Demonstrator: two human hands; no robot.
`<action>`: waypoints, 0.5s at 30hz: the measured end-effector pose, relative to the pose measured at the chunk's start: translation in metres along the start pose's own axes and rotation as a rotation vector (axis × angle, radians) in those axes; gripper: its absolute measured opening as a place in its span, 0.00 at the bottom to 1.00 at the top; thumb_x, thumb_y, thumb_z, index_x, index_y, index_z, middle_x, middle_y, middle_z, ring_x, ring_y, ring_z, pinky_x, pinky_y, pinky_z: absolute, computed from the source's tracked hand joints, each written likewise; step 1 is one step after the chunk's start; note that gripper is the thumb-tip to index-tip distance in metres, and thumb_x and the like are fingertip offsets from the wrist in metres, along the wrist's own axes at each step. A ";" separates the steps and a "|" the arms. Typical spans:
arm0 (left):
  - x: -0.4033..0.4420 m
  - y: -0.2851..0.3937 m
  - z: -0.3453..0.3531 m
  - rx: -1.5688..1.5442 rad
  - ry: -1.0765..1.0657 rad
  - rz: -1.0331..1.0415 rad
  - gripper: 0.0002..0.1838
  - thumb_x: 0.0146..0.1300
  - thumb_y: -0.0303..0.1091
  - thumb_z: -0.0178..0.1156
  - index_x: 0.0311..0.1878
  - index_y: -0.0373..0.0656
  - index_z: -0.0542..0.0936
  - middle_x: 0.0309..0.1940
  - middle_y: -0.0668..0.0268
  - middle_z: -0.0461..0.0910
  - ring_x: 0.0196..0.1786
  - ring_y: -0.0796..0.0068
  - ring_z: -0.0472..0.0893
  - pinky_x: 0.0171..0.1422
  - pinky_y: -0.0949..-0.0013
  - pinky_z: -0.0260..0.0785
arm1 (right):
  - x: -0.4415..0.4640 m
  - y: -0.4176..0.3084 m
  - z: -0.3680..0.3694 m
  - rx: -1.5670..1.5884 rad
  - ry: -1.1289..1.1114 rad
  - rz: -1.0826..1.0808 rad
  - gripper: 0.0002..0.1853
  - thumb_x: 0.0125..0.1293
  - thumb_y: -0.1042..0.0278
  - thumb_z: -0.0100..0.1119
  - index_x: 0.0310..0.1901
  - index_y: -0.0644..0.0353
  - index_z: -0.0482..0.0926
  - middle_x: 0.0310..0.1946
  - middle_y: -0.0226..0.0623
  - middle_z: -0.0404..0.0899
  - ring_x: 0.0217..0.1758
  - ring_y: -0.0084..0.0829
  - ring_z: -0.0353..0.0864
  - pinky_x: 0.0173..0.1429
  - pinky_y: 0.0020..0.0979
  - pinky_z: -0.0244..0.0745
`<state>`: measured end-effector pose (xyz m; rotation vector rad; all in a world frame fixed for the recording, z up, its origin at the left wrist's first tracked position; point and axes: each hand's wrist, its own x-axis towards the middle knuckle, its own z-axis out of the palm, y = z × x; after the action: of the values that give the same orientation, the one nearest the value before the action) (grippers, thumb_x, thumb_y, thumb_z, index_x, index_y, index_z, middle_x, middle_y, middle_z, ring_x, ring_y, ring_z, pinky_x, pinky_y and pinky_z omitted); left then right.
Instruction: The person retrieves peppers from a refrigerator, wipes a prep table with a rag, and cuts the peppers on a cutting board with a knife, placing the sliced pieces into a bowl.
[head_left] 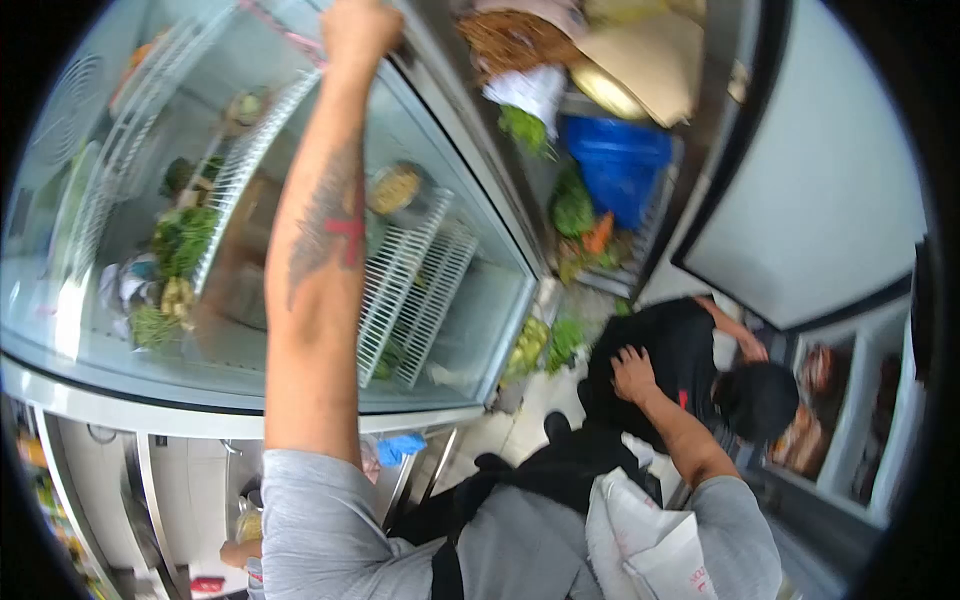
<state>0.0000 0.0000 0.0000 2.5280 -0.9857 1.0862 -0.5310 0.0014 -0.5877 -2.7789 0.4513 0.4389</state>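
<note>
At the top, my left hand [360,32] is closed round the upper frame edge of a glass fridge door [470,330]. Shelves of vegetables show through the glass. A bowl of pale food [395,190] is behind it too. My right hand [632,374] lies with fingers spread on the back of a crouching co-worker in black [650,345], and nothing is in it. A white cloth or bag [645,540] with red print hangs by my right arm.
Inside the fridge opening stand a blue bin [618,165], leafy greens [572,200] and brown bundles. More greens [565,342] are low down near the floor. At right, a white door [820,170] stands open beside a chest [835,420] with packed food. Another person's hand [240,553] shows at lower left.
</note>
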 end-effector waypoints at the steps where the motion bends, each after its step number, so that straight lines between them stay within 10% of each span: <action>1: -0.003 0.004 -0.004 0.069 0.022 0.046 0.26 0.68 0.39 0.70 0.60 0.28 0.79 0.44 0.44 0.90 0.41 0.42 0.91 0.47 0.44 0.86 | 0.004 0.010 0.014 -0.129 -0.010 -0.041 0.30 0.65 0.55 0.63 0.69 0.54 0.79 0.76 0.47 0.69 0.83 0.50 0.60 0.82 0.72 0.47; 2: -0.049 0.050 -0.069 0.032 -0.225 0.077 0.19 0.60 0.43 0.68 0.44 0.35 0.89 0.51 0.43 0.86 0.57 0.44 0.87 0.63 0.50 0.79 | -0.004 0.020 0.028 -0.232 0.055 -0.079 0.29 0.68 0.57 0.57 0.70 0.55 0.79 0.77 0.50 0.68 0.83 0.51 0.60 0.82 0.73 0.45; 5: -0.026 0.055 -0.063 -0.089 -0.044 -0.077 0.14 0.60 0.30 0.65 0.43 0.27 0.86 0.43 0.36 0.87 0.50 0.35 0.88 0.54 0.44 0.82 | 0.061 0.024 0.050 -0.303 -0.023 -0.121 0.29 0.78 0.57 0.40 0.77 0.49 0.73 0.82 0.47 0.62 0.87 0.54 0.50 0.82 0.79 0.25; 9: -0.024 0.064 -0.080 -0.213 -0.045 -0.217 0.18 0.63 0.36 0.69 0.44 0.27 0.84 0.42 0.35 0.86 0.51 0.36 0.87 0.60 0.46 0.80 | 0.098 0.041 0.031 -0.276 -0.479 -0.017 0.48 0.69 0.24 0.50 0.84 0.42 0.59 0.85 0.46 0.53 0.88 0.58 0.46 0.80 0.81 0.33; 15: -0.029 0.061 -0.072 -0.259 -0.009 -0.259 0.15 0.63 0.36 0.70 0.36 0.29 0.82 0.34 0.41 0.87 0.44 0.39 0.88 0.53 0.48 0.79 | 0.095 0.049 0.001 -0.254 -0.573 0.003 0.47 0.71 0.25 0.49 0.85 0.41 0.56 0.86 0.49 0.49 0.87 0.61 0.47 0.81 0.77 0.39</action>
<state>-0.0953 -0.0005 0.0265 2.3685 -0.7211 0.8163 -0.4624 -0.0670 -0.6317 -2.6997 0.2734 1.3194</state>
